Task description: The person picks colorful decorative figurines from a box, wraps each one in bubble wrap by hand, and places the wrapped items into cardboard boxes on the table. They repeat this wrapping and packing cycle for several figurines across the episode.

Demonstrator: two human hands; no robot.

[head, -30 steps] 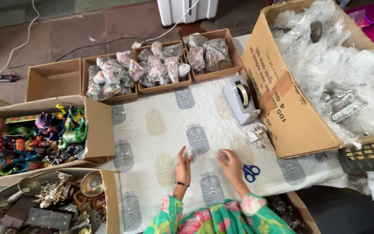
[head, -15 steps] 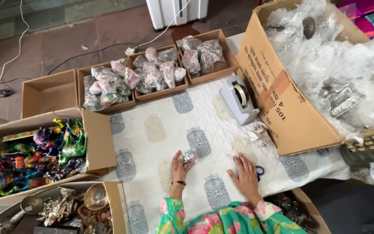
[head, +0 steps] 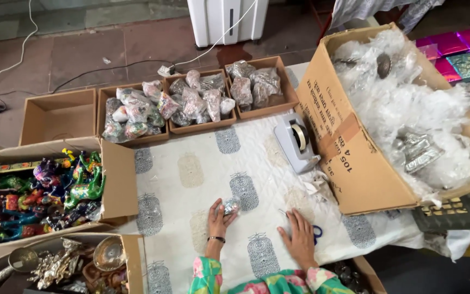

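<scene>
The left hand lay on the white printed cloth, its fingers curled around a small silvery object wrapped in crinkled clear plastic, which rested on the cloth near the middle of the table. The right hand was pressed flat, fingers spread and holding nothing, partly covering a pair of blue-handled scissors.

Beyond the hands sat a grey plastic tape dispenser, smooth and wedge-shaped, just beside a large brown cardboard carton stuffed with glossy, rumpled clear bags. Along the far edge of the cloth stood three shallow cardboard trays of lumpy plastic-wrapped bundles, and next to them an open cardboard tray. To the left, a cardboard box held brightly coloured, shiny figurines in green, red and purple, and nearer still another box held tarnished metal bowls and ornaments. The sleeves were a floral fabric in green and pink.
</scene>
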